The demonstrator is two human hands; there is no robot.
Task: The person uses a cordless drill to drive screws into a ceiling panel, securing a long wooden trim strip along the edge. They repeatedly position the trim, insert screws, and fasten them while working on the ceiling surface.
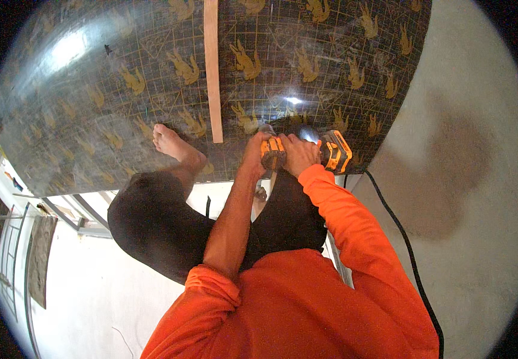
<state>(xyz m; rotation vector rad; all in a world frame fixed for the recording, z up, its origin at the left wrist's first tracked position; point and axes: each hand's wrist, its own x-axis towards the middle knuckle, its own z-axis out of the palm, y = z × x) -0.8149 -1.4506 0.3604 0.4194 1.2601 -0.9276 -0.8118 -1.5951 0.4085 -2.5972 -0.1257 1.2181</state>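
Both hands are closed on an orange-and-black cordless drill (273, 154), held sideways over my lap at the near edge of a dark printed panel. My left hand (256, 154) is wrapped against the left side of its body. Around its grip is my right hand (301, 154), fingers curled, with the battery (337, 151) sticking out to the right. The drill's tip is hard to make out. Ahead of my hands, a narrow wooden strip (212, 72) lies lengthwise on the dark panel (289, 36), its near end just left of the drill.
My bare foot (175, 145) rests on the panel, left of the strip. A black cable (399, 224) runs down the right side over a grey surface with a brown patch (444, 173). Metal frame bars (70, 209) and a brownish board (42, 260) stand below at left.
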